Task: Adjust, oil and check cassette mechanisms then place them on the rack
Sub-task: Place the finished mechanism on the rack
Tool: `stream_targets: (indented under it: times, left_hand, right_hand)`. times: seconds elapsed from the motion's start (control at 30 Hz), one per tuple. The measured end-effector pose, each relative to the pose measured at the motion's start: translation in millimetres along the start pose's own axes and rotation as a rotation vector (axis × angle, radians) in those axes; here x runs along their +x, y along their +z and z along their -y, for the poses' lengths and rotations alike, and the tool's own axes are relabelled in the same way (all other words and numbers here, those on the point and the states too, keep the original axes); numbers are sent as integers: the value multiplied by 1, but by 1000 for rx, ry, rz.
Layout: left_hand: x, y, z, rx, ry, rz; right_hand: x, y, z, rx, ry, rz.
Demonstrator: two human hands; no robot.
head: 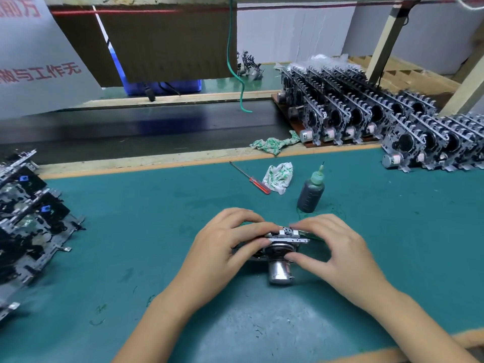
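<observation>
Both hands work one mechanism (281, 247) low on the green surface (131, 231), near its middle; the unit stands on edge with its silver motor (279, 273) pointing toward the person, probably so the top edge and the flywheel face can be reached at once. The left hand (225, 244) curls round the unit's left side, fingers over the top edge and thumb on the metal frame; its grip is pressed in on the part, seemingly to steady it. The right hand (332, 247) pinches the other side, fingertips on the small bracket at the top and thumb against the black wheel below; this looks like a check or an adjustment by feel, not oiling, as no tool is held.

The oil bottle (311, 193) stands upright just beyond the right hand, apart from it, its needle tip up; so placed it is a short reach for that hand. The red screwdriver (250, 178) lies flat further back beside a crumpled rag (279, 176); a second rag (275, 142) lies at the edge of the dark belt (131, 129). The rack (353, 111) at the far right holds rows of upright units, and the present one should join them when done; a loose stack (28, 218) of more units sits at the left, likely awaiting work.
</observation>
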State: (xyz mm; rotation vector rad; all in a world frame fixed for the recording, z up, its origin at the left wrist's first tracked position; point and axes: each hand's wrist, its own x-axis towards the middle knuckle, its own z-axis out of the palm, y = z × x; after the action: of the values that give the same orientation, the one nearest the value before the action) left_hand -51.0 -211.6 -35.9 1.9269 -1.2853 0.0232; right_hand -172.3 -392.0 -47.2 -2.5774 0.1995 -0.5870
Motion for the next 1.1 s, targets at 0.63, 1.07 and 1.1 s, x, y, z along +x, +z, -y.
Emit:
stream_targets:
  times: [0.63, 1.07, 1.1]
  left_hand:
    - [-13, -18, -1, 44, -101, -145]
    - [21, -34, -31, 228, 249, 43]
    - [31, -30, -38, 235, 303, 77]
  right_hand:
    - [32, -26, 24, -266, -320, 74]
    - [23, -55, 21, -137, -450, 149]
    - [17, -65, 17, -104, -413, 129]
